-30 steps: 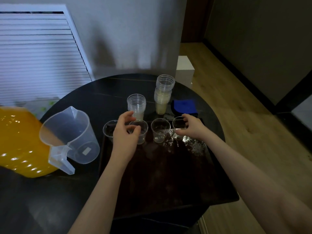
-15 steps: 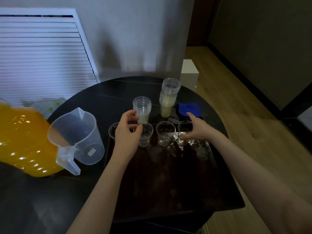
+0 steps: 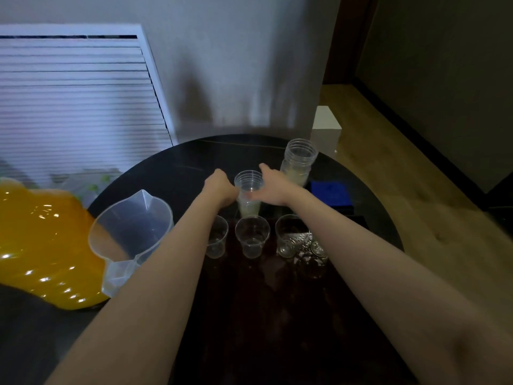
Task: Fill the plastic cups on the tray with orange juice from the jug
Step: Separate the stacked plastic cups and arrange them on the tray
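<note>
Both forearms were stretched forward over the tray (image 3: 277,343), converging on the near stack (image 3: 249,194) of nested cups standing beyond the tray's far edge. The left hand (image 3: 220,187) was set against the stack's left side, knuckles toward the camera; its fingers were hidden behind the hand and the cups, so whether they were wrapped round the stack could not be told. The right hand (image 3: 273,187) was laid against the stack's right side with the thumb raised and the fingers curved round the cups' lower wall, so the stack was clasped between the two hands. A pale liquid was seen in the bottom of that stack.

On the tray's far end a row of single clear cups was standing: a left cup (image 3: 218,240) partly covered by the left forearm, a middle cup (image 3: 252,236), and a right cup (image 3: 290,238) just beside the right forearm. Wet glints were seen on the tray near the right cup.

The clear jug (image 3: 130,237) was standing on the dark round surface (image 3: 180,168) left of the tray, with no juice visible in it, spout pointing away. An orange, glossy mass (image 3: 41,245) was seen at the left edge. A second stack (image 3: 299,161) was standing farther back on the right, and a blue cloth (image 3: 330,191) was lying beside it.
</note>
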